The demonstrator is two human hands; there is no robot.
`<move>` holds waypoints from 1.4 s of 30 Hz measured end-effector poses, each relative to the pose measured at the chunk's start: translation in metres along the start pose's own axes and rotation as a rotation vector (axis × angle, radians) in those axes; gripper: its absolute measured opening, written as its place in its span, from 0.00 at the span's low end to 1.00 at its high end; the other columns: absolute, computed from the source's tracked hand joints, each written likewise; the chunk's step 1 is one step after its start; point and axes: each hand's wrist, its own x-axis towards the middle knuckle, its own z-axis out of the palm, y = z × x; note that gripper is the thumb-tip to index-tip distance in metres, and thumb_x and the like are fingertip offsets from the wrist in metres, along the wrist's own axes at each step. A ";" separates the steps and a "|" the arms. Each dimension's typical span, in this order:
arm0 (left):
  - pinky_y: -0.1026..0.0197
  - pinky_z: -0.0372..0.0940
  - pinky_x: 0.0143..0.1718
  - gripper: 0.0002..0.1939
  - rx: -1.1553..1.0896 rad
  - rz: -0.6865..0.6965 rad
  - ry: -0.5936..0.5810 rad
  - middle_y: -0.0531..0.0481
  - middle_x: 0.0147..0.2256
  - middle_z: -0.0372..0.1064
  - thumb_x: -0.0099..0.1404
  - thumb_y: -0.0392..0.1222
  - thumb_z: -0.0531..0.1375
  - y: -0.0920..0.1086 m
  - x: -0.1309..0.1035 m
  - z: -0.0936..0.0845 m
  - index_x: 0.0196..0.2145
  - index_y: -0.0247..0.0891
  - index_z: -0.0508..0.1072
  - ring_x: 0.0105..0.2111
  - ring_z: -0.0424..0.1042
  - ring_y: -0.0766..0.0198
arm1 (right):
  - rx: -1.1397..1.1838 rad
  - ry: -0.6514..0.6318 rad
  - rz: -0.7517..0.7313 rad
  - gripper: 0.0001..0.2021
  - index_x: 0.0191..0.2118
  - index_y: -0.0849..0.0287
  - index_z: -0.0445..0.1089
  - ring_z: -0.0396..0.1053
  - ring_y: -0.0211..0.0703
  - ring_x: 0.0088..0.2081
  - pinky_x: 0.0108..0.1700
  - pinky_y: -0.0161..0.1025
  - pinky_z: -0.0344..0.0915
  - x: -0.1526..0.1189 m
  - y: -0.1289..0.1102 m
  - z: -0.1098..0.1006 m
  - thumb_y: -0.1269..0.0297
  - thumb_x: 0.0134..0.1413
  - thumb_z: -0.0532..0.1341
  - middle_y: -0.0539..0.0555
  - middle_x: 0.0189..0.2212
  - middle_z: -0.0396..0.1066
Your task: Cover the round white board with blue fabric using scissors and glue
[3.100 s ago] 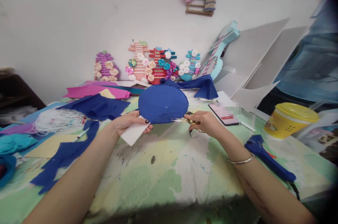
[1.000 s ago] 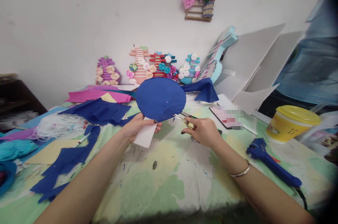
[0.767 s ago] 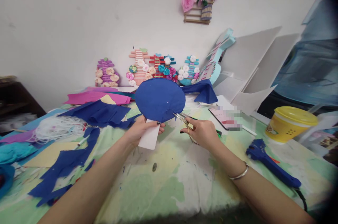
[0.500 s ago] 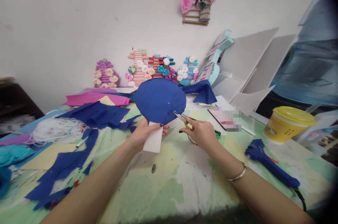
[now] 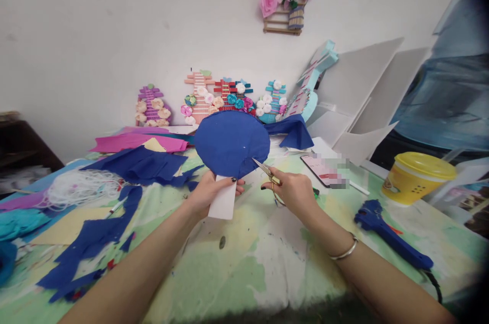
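Observation:
A round fan-shaped piece covered in blue paper (image 5: pixel 231 140) is held up over the middle of the table, with a white handle-like strip (image 5: pixel 222 200) below it. My left hand (image 5: pixel 208 192) is closed around the strip where it meets the blue disc, thumb in front. In my right hand (image 5: pixel 294 189) is a pair of scissors (image 5: pixel 263 167), my fingers in the gold-coloured handles. The blade tips touch or nearly touch the disc's lower right edge. Behind the right hand, a small green object is mostly hidden.
Blue paper scraps (image 5: pixel 87 242) and tangled white string (image 5: pixel 82 185) lie at left. On the right are a phone (image 5: pixel 315 170), a blue glue gun (image 5: pixel 393 237) and a yellow-lidded tub (image 5: pixel 418 179). Flower-decorated guitar-like crafts (image 5: pixel 198 95) line the wall beside white boards (image 5: pixel 362 84).
The scissor blades look closer together now, and my right hand has shifted very slightly right. My left hand and the blue disc have hardly moved.

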 end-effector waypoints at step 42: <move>0.55 0.71 0.36 0.17 -0.012 -0.020 -0.081 0.37 0.34 0.76 0.51 0.37 0.68 -0.005 0.004 -0.009 0.36 0.32 0.67 0.31 0.77 0.56 | 0.379 0.113 0.289 0.13 0.32 0.55 0.70 0.65 0.40 0.21 0.26 0.34 0.54 0.007 0.008 -0.003 0.49 0.50 0.61 0.47 0.17 0.68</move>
